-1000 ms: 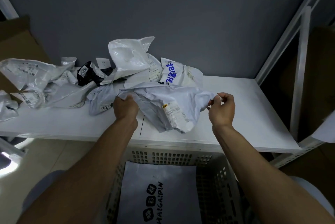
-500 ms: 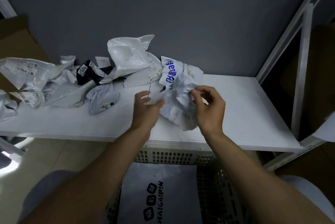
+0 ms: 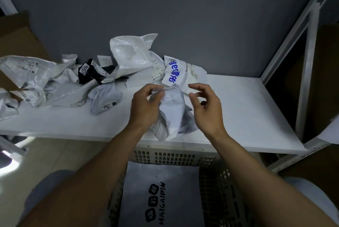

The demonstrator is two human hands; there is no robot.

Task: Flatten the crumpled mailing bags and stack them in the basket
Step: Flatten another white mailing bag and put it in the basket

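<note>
I see the white shelf board [image 3: 247, 109] spanning the view against a grey wall, and below its front edge the perforated basket [image 3: 174, 157], where one flattened grey bag [image 3: 161, 177] with black lettering lies face up. The left half of the shelf carries a heap of crumpled mailing bags [image 3: 55, 87], with a blue-printed bag [image 3: 177, 72] at its right end. The crumpled bag being worked [image 3: 173, 114] hangs between both hands, its lower end resting near the shelf's front edge, above the basket. My left hand [image 3: 145, 106] pinches its top edge with curled fingers, and my right hand [image 3: 208, 111], fingers loosely curled, nips the same edge between thumb and forefinger.
</note>
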